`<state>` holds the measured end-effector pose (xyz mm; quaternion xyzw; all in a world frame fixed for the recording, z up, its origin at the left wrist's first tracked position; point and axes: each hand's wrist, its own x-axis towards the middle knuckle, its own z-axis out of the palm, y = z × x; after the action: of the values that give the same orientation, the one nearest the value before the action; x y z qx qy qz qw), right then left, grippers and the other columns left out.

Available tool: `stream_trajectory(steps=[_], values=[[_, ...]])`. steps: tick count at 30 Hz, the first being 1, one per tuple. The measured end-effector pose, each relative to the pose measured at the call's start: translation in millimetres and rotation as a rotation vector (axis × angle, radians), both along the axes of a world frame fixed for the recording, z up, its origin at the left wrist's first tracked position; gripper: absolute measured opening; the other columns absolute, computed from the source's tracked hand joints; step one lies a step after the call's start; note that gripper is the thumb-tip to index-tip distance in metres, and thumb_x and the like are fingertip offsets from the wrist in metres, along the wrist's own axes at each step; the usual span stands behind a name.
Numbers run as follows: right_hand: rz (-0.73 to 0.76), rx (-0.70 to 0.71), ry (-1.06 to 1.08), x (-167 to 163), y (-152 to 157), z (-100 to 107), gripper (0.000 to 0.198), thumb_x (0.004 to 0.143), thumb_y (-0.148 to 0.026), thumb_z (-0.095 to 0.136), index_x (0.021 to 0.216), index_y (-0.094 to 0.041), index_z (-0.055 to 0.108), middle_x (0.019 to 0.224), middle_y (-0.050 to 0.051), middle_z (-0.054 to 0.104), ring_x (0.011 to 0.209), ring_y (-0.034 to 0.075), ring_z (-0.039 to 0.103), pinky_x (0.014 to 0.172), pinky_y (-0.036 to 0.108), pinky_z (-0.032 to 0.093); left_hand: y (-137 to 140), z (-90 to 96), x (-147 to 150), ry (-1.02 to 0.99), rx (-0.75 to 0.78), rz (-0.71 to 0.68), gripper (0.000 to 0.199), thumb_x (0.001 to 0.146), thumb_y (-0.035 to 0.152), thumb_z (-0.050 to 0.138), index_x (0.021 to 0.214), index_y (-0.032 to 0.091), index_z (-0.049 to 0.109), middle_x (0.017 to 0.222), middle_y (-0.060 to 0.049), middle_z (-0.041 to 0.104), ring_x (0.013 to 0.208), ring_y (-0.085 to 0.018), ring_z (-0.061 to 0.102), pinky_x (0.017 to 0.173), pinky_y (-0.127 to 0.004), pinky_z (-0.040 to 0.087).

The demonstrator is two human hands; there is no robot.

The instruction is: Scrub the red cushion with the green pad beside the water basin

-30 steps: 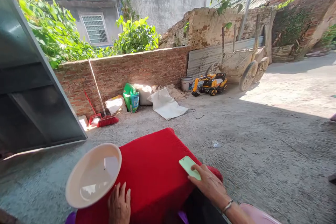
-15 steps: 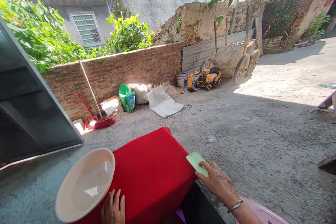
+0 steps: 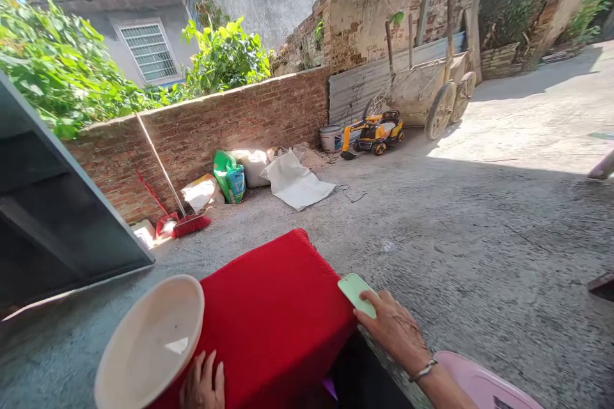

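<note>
A red cloth [image 3: 278, 307] covers a small table in front of me. My right hand [image 3: 391, 323] is at its right edge, thumb and fingers closed on a phone in a light green case [image 3: 356, 294]. A silver-coloured bracelet circles that wrist. My left hand [image 3: 204, 383] rests at the near left of the cloth with its fingers apart and nothing in them, beside the rim of a wide, pale basin [image 3: 112, 358]. Bright reflections show inside the basin. Part of my left hand is cut off by the bottom of the view.
Right of the table stands a pink plastic item [image 3: 465, 374]. A dark metal door panel [image 3: 62, 204] rises at the left. Along the brick wall [image 3: 268, 115] are a red broom [image 3: 192, 225], several sacks, a bucket [image 3: 330, 138], a toy excavator [image 3: 377, 133] and a cart [image 3: 417, 99].
The view has tilted slightly downward, so the background sits higher in the picture. Both hands keep their places at the cloth, and the phone remains in my right hand.
</note>
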<state>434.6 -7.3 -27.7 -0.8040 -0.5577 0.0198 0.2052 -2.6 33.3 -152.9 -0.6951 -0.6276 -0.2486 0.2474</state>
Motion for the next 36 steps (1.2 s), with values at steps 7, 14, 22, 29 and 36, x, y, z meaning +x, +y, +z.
stream_trajectory(steps=[7, 14, 22, 29, 36], values=[[0.334, 0.038, 0.072, -76, 22, -5, 0.018, 0.078, -0.035, 0.06, 0.094, -0.029, 0.064, 0.092, 0.003, 0.06, 0.084, 0.02, 0.059, 0.078, 0.03, 0.044, -3, 10.6, 9, -0.091, -0.038, 0.006, 0.034, 0.092, 0.037, 0.042, 0.1, 0.024, 0.072, 0.104, -0.007, 0.07, 0.093, -0.021, 0.067, 0.069, -0.031, 0.054], [0.529, -0.092, 0.058, -133, 35, -7, 0.022, 0.074, -0.026, 0.06, 0.096, -0.028, 0.065, 0.099, 0.003, 0.061, 0.091, 0.021, 0.059, 0.085, 0.033, 0.042, -14, 20.7, 34, -0.101, -0.059, 0.086, 0.035, 0.093, 0.032, 0.039, 0.104, 0.023, 0.07, 0.11, -0.008, 0.067, 0.101, -0.022, 0.063, 0.078, -0.034, 0.051], [0.135, -0.168, 0.029, -7, 36, 9, 0.032, 0.086, -0.04, 0.047, 0.106, -0.024, 0.066, 0.096, 0.008, 0.062, 0.083, 0.023, 0.065, 0.075, 0.035, 0.047, -18, 28.7, 45, -0.115, -0.085, 0.112, 0.031, 0.093, 0.031, 0.042, 0.105, 0.022, 0.07, 0.114, -0.009, 0.065, 0.103, -0.023, 0.061, 0.082, -0.036, 0.048], [0.236, -0.042, -0.022, -38, 50, 3, 0.029, 0.083, -0.042, 0.051, 0.102, -0.026, 0.066, 0.094, 0.007, 0.062, 0.084, 0.023, 0.064, 0.078, 0.035, 0.047, -17, 33.1, 56, -0.139, -0.113, 0.15, 0.029, 0.093, 0.033, 0.045, 0.106, 0.02, 0.067, 0.115, -0.009, 0.063, 0.106, -0.023, 0.058, 0.087, -0.037, 0.046], [0.399, -0.049, -0.018, -53, 87, -18, 0.029, 0.083, -0.045, 0.052, 0.101, -0.029, 0.068, 0.088, 0.005, 0.063, 0.079, 0.023, 0.065, 0.071, 0.035, 0.049, -15, 38.4, 70, -0.247, -0.08, 0.162, 0.025, 0.09, 0.026, 0.048, 0.106, 0.02, 0.066, 0.116, -0.009, 0.061, 0.112, -0.026, 0.053, 0.096, -0.043, 0.042]])
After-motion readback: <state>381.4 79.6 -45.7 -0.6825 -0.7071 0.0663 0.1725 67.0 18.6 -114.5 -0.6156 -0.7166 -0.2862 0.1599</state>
